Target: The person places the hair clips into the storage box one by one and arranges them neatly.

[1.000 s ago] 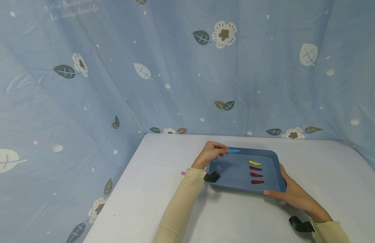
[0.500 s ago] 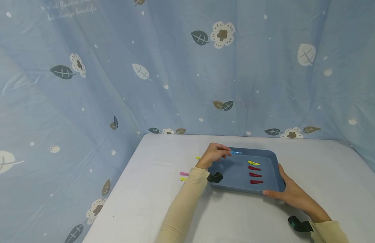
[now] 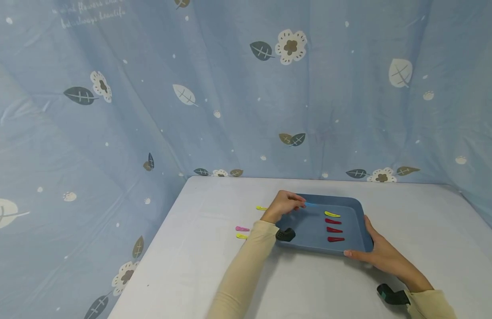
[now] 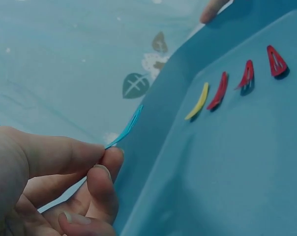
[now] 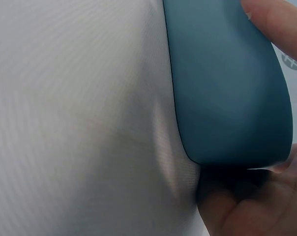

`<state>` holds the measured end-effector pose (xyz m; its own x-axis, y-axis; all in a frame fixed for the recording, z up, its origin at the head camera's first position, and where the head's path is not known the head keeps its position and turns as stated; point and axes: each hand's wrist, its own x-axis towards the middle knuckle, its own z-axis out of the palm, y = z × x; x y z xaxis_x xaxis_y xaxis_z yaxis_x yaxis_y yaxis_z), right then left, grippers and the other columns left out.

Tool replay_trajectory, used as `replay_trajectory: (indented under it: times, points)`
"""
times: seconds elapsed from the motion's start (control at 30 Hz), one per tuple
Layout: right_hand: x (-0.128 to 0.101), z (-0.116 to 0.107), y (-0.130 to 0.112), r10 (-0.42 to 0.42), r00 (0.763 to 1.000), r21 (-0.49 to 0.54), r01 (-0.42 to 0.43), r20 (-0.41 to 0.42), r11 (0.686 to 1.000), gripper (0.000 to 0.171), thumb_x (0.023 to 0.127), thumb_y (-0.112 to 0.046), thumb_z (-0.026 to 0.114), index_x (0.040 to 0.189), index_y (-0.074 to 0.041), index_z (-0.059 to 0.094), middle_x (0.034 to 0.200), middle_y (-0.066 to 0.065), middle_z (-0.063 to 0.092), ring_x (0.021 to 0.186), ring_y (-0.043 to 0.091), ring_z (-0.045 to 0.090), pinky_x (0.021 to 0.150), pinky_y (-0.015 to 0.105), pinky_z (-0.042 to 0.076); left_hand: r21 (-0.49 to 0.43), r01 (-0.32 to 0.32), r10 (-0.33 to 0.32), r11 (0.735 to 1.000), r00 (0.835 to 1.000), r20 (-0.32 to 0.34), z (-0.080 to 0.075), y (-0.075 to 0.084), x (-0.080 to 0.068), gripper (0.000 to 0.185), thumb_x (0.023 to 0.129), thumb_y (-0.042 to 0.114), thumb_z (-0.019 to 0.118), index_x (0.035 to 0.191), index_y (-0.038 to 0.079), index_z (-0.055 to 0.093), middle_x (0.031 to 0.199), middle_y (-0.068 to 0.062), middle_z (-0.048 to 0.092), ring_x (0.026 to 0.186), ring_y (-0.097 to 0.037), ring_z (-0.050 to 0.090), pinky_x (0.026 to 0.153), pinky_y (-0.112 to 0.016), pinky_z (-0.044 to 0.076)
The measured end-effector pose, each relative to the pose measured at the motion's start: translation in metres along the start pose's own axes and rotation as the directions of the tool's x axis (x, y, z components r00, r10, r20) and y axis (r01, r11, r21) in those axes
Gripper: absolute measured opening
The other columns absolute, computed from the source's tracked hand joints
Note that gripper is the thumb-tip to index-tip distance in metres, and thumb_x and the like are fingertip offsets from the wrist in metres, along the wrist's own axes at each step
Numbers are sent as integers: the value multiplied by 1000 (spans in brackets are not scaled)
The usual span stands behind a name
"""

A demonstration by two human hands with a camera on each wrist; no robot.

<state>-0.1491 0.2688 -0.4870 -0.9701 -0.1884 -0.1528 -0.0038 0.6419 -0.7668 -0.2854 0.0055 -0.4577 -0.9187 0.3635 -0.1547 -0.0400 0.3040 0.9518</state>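
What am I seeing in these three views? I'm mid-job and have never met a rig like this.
There is no machine: a person's bare left hand and right hand do the work. The wide picture comes from a camera on the person's head, looking forward and down. The two close pictures come from a camera on each wrist; the bent black devices there are probably those.

The left hand's grip pinches a slim light-blue hair clip over a blue-grey rectangular tray. The right hand holds the tray around its near right corner.

In the tray lie a slim yellow hair clip and three tapered red hair clips, in a column. On the white table, left of the tray, are a pink hair clip and two more yellow ones; the cream left sleeve may hide others.
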Motion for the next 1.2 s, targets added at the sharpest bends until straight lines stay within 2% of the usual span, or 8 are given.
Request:
replay_trajectory:
  times: [0.33,0.53,0.77,1.2]
  points:
    - [-1,0,-1,-1,1000,2,1,8,1000,102,72,-41,60,125,-27,-26,137,10,-16,120,42,8,77,55,31,19,37,-37,999,999,-5,6,-3,5,16,77,18,59,88,9,66,75,1,64,74,-26,58,47,-31,37]
    - [-1,0,-1,7,1000,3,-7,8,1000,103,72,-42,60,125,-27,-26,137,13,-13,118,41,14,73,48,37,68,52,-48,996,997,-53,11,-6,8,14,72,18,64,84,11,67,73,-3,64,69,-24,58,49,-34,41]
    - [-1,0,-2,0,1000,-5,0,-2,1000,103,71,-42,60,125,-26,-26,137,12,-13,120,41,7,81,59,24,101,51,-45,994,997,-58,15,-8,7,11,74,16,62,82,12,68,71,-1,63,67,-22,58,51,-35,43]
    - [-1,0,0,-10,1000,7,10,-1,1000,103,71,-40,61,126,-27,-25,137,11,-14,121,41,4,81,60,21,147,60,-50,987,996,-71,22,-9,8,8,75,13,61,77,12,68,67,0,64,63,-20,58,44,-29,38]
